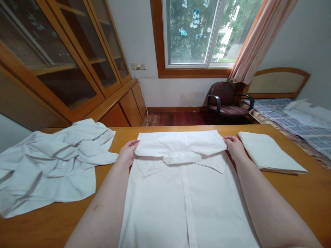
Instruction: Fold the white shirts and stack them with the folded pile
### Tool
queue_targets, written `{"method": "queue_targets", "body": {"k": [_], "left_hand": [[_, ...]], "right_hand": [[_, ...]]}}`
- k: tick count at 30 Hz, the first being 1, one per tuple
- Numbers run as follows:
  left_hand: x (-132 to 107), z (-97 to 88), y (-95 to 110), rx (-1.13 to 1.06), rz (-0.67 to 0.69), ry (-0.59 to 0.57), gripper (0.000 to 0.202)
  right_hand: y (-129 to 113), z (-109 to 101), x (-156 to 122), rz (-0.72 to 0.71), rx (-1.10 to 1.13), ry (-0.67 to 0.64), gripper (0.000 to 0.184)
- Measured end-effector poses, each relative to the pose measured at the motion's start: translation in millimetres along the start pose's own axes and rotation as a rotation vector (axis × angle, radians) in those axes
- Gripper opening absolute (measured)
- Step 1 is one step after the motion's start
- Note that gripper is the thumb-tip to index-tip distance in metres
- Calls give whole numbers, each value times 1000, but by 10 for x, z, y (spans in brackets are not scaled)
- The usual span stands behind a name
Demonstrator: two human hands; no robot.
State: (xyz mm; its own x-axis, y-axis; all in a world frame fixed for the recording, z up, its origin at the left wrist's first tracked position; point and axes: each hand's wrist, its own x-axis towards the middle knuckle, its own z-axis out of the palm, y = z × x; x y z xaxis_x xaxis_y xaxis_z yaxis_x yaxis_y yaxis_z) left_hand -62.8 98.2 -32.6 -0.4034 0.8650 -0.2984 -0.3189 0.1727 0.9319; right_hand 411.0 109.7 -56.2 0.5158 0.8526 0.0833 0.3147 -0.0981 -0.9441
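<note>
A white button-up shirt (160, 203) lies front side up on the wooden table, its button placket running down the middle. The shirt's far end is folded over towards me as a wide band, with two collar points showing from under it. My left hand (126, 153) pinches the left end of this band between thumb and fingers. At the opposite end, the fingers of my right hand (234, 147) are closed on the band's edge. Both forearms stretch along the sides of the shirt.
A crumpled white shirt (64, 162) is spread on the left of the table (289, 203). To the right lies a flat folded white cloth (269, 151). Beyond the table are a glass-door cabinet (85, 44), an armchair (224, 100) and a bed (307, 120).
</note>
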Motion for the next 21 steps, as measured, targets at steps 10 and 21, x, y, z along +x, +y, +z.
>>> {"method": "queue_targets", "body": {"k": [10, 21], "left_hand": [[-131, -101, 190, 254, -5, -12, 20], [-184, -300, 177, 819, -56, -173, 14]], "right_hand": [[-222, -177, -41, 32, -99, -11, 27], [-94, -223, -58, 288, -317, -302, 3]]}}
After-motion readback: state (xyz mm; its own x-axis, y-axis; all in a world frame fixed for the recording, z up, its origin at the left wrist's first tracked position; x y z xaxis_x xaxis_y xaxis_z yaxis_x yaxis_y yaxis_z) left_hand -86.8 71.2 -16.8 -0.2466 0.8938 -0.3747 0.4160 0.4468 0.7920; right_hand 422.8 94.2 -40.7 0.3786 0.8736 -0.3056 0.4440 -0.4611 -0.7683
